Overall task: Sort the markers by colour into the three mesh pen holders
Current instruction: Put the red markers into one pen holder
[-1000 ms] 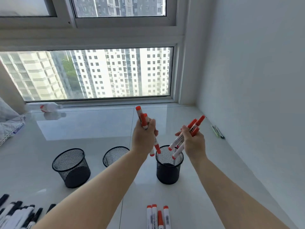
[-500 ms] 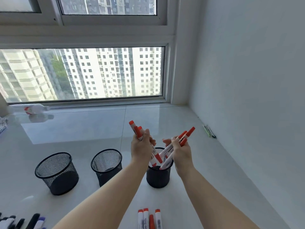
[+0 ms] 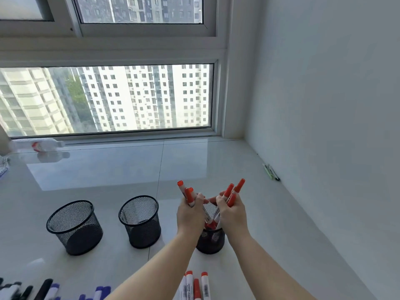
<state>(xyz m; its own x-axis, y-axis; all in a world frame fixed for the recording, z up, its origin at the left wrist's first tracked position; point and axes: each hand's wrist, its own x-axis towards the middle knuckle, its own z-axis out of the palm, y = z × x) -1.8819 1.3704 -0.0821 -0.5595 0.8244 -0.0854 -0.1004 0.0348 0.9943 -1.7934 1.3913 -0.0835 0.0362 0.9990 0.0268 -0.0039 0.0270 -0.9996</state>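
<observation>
Along the near left edge of the glossy white surface (image 3: 108, 174) lie black and blue markers (image 3: 49, 290), cut off by the frame. Beyond them stand the left mesh holder (image 3: 74, 227) and the middle mesh holder (image 3: 140, 221), seemingly empty. The left hand (image 3: 190, 215) has its grip closed round two red markers (image 3: 187, 193), caps up. The right hand (image 3: 232, 214) clasps three more red-capped markers (image 3: 231, 192), their lower ends dipping into the right mesh holder (image 3: 210, 241) between the wrists. Four loose red markers (image 3: 195, 286) lie near the bottom edge.
</observation>
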